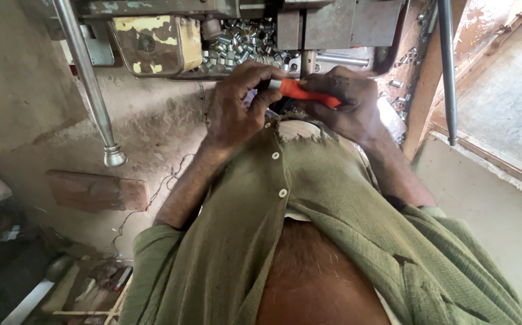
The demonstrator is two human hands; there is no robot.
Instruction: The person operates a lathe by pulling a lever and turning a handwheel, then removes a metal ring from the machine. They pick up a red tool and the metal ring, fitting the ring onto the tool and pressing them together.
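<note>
An orange-handled tool (306, 94) is held between both hands, just below the edge of a worn metal machine (213, 24). Its long axis is laid nearly level, tilted slightly down toward the person's right, with the orange grip spanning the gap between the hands. The upper end is pinched by the fingertips of the left hand (237, 105), curled narrowly around it; the lower end is enclosed by the right hand (348, 102), whose fingers are wrapped shut over the handle — so the bulk of the grip is taken on that side. The working tip cannot be made out. Just above the hands, a tray of small silvery metal sleeves (246, 42) is seen inside the machine. A steel lever rod (89, 84) hangs well apart on the left.
</note>
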